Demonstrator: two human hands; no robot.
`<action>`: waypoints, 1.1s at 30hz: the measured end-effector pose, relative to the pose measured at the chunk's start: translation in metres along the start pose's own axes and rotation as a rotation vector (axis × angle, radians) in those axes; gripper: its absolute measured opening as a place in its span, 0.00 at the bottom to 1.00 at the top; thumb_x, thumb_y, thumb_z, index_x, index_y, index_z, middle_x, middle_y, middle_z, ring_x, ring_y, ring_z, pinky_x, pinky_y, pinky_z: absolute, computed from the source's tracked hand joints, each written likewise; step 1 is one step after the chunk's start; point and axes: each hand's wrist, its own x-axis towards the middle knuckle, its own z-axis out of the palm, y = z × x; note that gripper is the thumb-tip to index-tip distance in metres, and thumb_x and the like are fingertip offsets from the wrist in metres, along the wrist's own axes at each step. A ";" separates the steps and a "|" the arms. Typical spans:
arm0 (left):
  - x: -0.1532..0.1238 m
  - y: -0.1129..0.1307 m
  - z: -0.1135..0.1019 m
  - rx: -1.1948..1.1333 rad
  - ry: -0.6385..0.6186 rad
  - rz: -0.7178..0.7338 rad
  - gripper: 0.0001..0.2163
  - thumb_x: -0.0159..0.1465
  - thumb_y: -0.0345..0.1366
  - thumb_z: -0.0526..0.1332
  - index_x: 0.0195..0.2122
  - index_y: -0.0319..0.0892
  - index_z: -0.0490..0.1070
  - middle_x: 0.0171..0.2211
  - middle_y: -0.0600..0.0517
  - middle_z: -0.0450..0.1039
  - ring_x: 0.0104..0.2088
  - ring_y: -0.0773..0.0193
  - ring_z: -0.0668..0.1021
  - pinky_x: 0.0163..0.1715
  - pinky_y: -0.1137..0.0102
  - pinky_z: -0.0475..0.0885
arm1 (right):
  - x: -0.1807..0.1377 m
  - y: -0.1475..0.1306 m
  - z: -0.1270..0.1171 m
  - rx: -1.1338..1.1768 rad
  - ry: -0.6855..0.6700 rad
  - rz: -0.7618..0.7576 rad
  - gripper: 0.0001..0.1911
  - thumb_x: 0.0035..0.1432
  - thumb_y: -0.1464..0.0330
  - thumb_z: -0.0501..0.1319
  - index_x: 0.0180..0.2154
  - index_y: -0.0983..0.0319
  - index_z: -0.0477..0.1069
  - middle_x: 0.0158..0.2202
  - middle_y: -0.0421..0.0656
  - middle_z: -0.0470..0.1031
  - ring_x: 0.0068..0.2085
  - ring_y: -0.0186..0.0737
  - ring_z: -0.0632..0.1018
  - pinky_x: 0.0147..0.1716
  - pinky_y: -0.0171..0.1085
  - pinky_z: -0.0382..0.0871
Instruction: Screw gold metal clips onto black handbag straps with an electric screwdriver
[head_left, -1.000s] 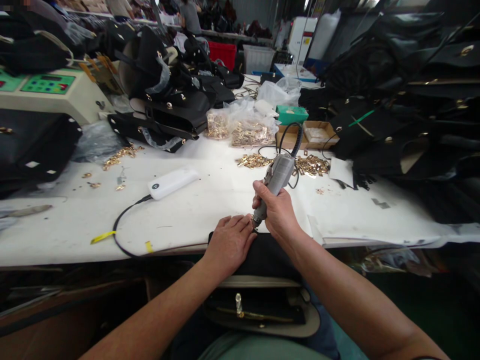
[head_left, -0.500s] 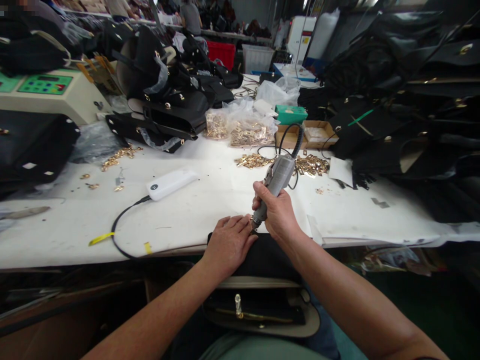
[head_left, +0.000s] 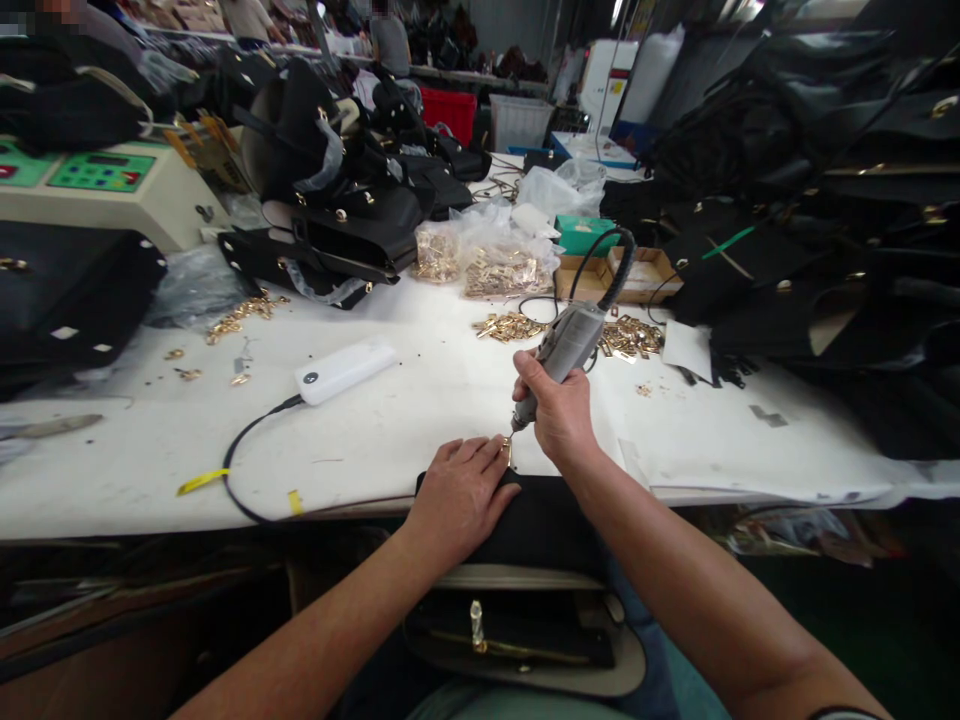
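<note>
My right hand (head_left: 559, 405) is wrapped round a grey electric screwdriver (head_left: 574, 338), tilted with its tip pointing down and left. The bit meets or hovers just over a small gold metal fitting (head_left: 508, 452) at the edge of a black bag (head_left: 547, 515); contact is hard to tell. My left hand (head_left: 465, 492) lies flat on the bag's flap, fingers stretched out, fingertips beside the fitting. The bag's open body hangs toward my lap, with a gold clasp (head_left: 477, 625) showing inside.
On the white table (head_left: 420, 420) lie a white power bank (head_left: 346, 370) with a black cable, and gold fittings (head_left: 630, 337) in loose piles. Behind are bagged fittings (head_left: 506, 272), cardboard boxes (head_left: 641, 272) and a green box (head_left: 585, 234). Black bags (head_left: 337, 225) are stacked left and right.
My right hand has raised the screwdriver slightly up and right, so its bit and the gold fitting now show. My left hand stays on the bag.
</note>
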 end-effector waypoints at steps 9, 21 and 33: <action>0.000 0.000 0.000 0.004 -0.003 -0.008 0.17 0.71 0.44 0.57 0.57 0.44 0.71 0.62 0.48 0.70 0.59 0.53 0.71 0.57 0.54 0.65 | -0.005 0.011 0.002 -0.113 -0.014 0.023 0.19 0.51 0.53 0.70 0.32 0.63 0.75 0.19 0.37 0.70 0.20 0.33 0.69 0.20 0.32 0.64; 0.001 0.001 -0.001 -0.002 -0.005 -0.024 0.17 0.71 0.44 0.58 0.57 0.43 0.72 0.60 0.47 0.72 0.59 0.51 0.72 0.56 0.53 0.66 | -0.013 0.002 0.010 -0.328 -0.236 -0.016 0.12 0.52 0.65 0.63 0.21 0.60 0.65 0.17 0.36 0.66 0.19 0.32 0.66 0.20 0.33 0.63; 0.002 -0.002 0.001 0.046 0.062 0.015 0.15 0.69 0.40 0.60 0.54 0.44 0.75 0.57 0.45 0.75 0.56 0.49 0.75 0.52 0.54 0.70 | -0.007 0.001 0.010 -0.241 -0.414 0.021 0.16 0.47 0.59 0.71 0.24 0.61 0.68 0.20 0.35 0.66 0.22 0.30 0.65 0.22 0.31 0.62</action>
